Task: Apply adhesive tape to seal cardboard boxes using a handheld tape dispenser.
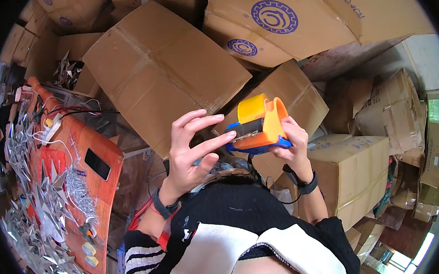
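Far left of the fingers, an orange table [107,155] strewn with silver stars [47,201] and a phone [97,163]. Left hand [190,153] raised, palm open, fingers [214,141] spread and loosely curled, fingertips touching the roll end of a tape dispenser [259,124]. Right hand [291,144] wrapped closed around the dispenser's far side, thumb beneath. Behind and right of both, stacked cardboard boxes [163,67].
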### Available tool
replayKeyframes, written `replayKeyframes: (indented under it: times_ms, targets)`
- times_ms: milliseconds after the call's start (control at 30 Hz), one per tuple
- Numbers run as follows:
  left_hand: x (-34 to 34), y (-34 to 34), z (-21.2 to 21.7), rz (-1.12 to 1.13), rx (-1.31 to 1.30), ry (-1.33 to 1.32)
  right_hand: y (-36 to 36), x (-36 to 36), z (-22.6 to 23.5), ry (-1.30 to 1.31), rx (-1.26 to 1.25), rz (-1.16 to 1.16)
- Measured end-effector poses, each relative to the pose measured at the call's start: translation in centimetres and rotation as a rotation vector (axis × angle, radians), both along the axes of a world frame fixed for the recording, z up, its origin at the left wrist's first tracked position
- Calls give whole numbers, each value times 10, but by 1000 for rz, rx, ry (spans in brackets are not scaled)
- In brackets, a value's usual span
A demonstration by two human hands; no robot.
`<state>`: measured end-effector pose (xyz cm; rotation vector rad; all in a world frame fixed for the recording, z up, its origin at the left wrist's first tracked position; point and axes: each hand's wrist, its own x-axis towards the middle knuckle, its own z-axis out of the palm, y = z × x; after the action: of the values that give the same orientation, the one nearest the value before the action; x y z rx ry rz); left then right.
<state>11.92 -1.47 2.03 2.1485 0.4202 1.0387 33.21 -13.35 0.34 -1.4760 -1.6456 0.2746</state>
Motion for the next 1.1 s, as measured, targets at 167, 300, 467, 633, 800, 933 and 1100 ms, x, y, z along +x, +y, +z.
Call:
replayKeyframes:
  times_ms: [167,300,467,633,800,933,1100]
  targets:
    - [-2,4,-4,-25,-12,24,1,-1,-1,71,4,-12]
    - [-2,8,-3,-41,-62,9,0,-4,-3,104,-37,-6]
    - [-4,13,-4,-13,-116,24,3,-9,-1,123,-116,-23]
    - [-1,18,-5,-27,-363,-19,5,-13,-5,166,-133,-27]
    - [11,20,-33,4,-619,-76,8,-19,-13,104,-208,-43]
    - [21,34,-71,-15,-1013,-76,17,-31,-24,175,-409,-140]
    - [31,58,-147,120,-1082,172,33,-38,-75,347,-693,-259]
